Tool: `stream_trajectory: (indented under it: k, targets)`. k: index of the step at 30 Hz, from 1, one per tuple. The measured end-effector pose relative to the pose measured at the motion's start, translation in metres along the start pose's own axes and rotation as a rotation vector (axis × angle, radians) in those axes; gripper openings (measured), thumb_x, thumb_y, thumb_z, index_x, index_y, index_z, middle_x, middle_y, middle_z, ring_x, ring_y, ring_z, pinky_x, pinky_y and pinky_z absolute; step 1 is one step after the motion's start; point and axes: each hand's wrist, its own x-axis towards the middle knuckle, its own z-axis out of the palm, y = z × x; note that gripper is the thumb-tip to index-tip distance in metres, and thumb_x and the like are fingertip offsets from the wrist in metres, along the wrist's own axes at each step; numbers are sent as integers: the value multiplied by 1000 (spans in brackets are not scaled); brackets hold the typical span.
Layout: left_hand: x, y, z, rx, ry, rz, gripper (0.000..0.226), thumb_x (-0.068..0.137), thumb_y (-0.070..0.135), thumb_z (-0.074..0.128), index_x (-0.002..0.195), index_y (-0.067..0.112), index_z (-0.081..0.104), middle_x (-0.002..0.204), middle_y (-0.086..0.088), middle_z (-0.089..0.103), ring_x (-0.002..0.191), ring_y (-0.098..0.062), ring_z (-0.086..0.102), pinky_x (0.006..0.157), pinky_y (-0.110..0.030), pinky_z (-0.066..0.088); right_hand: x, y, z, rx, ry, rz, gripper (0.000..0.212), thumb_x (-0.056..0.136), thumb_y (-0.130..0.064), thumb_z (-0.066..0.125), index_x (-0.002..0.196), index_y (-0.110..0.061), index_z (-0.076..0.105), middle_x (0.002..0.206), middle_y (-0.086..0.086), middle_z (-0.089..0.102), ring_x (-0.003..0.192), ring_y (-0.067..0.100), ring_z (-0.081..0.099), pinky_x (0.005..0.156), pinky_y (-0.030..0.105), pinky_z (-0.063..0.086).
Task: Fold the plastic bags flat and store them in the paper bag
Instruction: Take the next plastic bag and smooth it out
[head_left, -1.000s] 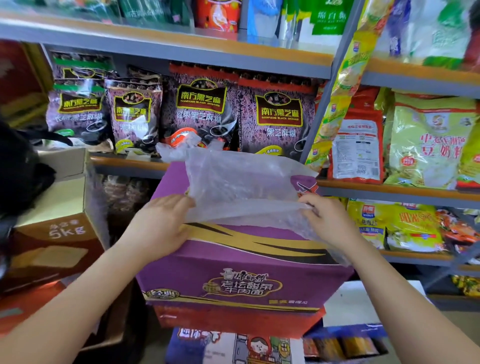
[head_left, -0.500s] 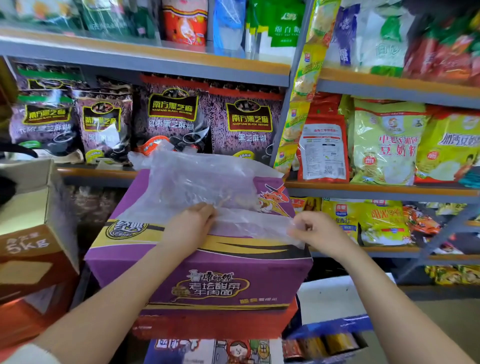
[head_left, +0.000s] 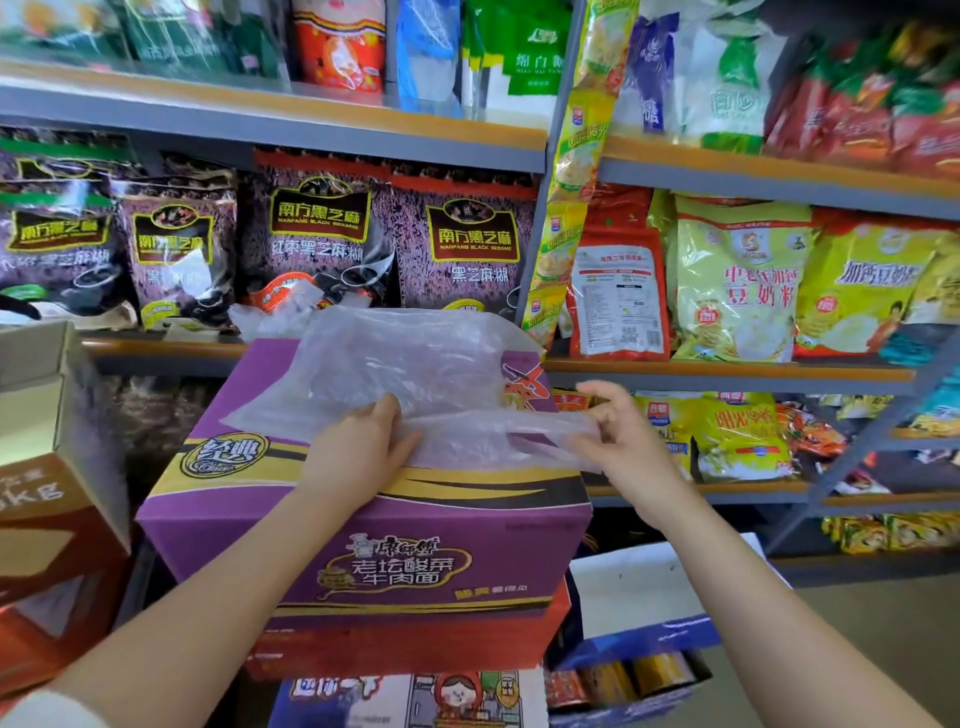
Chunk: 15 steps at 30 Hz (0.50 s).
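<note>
Translucent film: a clear plastic bag (head_left: 415, 374) lies on the top of the purple noodle carton (head_left: 395, 545), spread from its far edge to the middle, wrinkled and only partly flattened.
Fold: the near part of the bag is doubled over into a strip running toward the carton's right edge.
Containers: the purple noodle carton is closed and rests on a red carton (head_left: 405, 642); a brown box (head_left: 57, 519) stands past the carton's left edge with its top flaps open, contents not visible.
Left hand (head_left: 358, 457): fingers straight and together, palm down, pressing the folded strip against the carton top near its middle.
Right hand (head_left: 618, 441): thumb and fingers curled, pinching the strip's end at the carton's right edge, lifted slightly off the top.
Behind: black sesame packets (head_left: 322, 244) on the shelf (head_left: 166, 349) beyond the carton's far edge.
</note>
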Motion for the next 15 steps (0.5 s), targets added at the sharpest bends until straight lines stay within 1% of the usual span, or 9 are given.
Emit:
stream_trajectory:
  k: [1,2,3,5,6,8,10,12,15]
  targets:
    - [0,2,1,10,-2,6,36,87,45,54,101,12,46,103,-7,60,96,-31,57,62,-33,37,-1,-2,3,-115,68,-53,33,85,-12,62,111,-29,50,81,1,52,81,19,53,69,27,42]
    - [0,4,3,0,-2,20,40,84,46,58,104,13,48,107,-6,59,101,-29,54,67,-34,40,-2,-3,4,-173,99,-78,26,87,-13,59,109,-26,54,82,-2,53,81,17,54,68,26,41]
    - [1,6,5,-34,6,37,44,81,46,62,108,13,50,111,-6,58,106,-28,52,73,-35,42,-3,-5,5,-177,92,-71,23,88,-15,59,109,-24,57,87,-5,56,87,14,54,71,26,42]
    - [5,11,6,-144,38,94,46,80,41,66,113,11,53,114,-7,58,109,-28,52,82,-37,44,-5,-8,2,8,-19,-11,20,88,-14,60,106,-23,61,98,-3,59,100,14,55,86,33,45]
    - [7,14,6,-190,58,156,45,80,38,67,113,9,56,111,-8,60,106,-30,55,83,-37,46,-7,-11,0,161,-97,19,21,87,-11,60,106,-21,62,97,1,59,100,17,56,90,37,45]
    - [11,20,5,-220,104,304,42,80,40,59,105,6,61,99,-10,64,93,-31,62,77,-36,50,-10,-14,-8,449,-219,40,31,79,-6,63,108,-17,62,93,7,59,96,21,59,88,35,49]
    - [14,24,4,-249,141,368,43,80,42,46,98,6,61,91,-9,65,82,-29,65,68,-34,52,-11,-13,-14,641,-266,50,40,73,-1,64,111,-15,61,89,9,60,88,18,63,79,28,54]
    - [18,29,3,-313,137,386,40,80,41,43,101,11,58,91,-7,64,83,-27,64,68,-32,51,-13,-12,-16,631,-245,53,38,80,5,55,110,-16,60,82,6,59,79,14,64,71,23,54]
    - [26,40,1,-369,131,502,30,81,40,48,104,21,51,91,-4,64,84,-21,60,73,-29,48,-16,-13,-7,462,-191,28,31,89,7,48,102,-18,62,80,3,56,80,14,59,72,24,53]
